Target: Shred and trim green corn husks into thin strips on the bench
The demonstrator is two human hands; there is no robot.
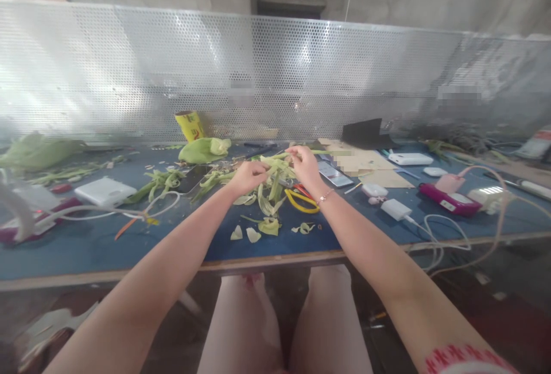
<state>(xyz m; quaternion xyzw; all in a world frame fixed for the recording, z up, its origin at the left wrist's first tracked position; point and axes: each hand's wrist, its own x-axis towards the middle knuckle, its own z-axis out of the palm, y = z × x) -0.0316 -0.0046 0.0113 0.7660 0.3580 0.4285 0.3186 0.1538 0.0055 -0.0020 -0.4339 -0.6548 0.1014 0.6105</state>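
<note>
Over the middle of the blue table, my right hand [305,166] has its fingers pinched on a thin green plant stalk [279,156]. The stalk runs leftward toward my left hand [249,178], whose fingers are closed at its leafy end; exactly what they grip is partly hidden. Under both hands lies a heap of pale green leaves and stems [271,193]. Nearer the front edge are a curled yellow-green leaf [269,226] and two whitish petal-like pieces [253,235]. A yellow band or loop [301,202] rests below my right wrist.
A perforated metal screen [275,76] closes off the table's back. Left stand a yellow tube [189,125], a green leafy bundle [202,150] and a white box [105,191] with cables. Right lie a phone [334,174], cardboard [387,179], a white charger [396,209] and a purple device [450,199].
</note>
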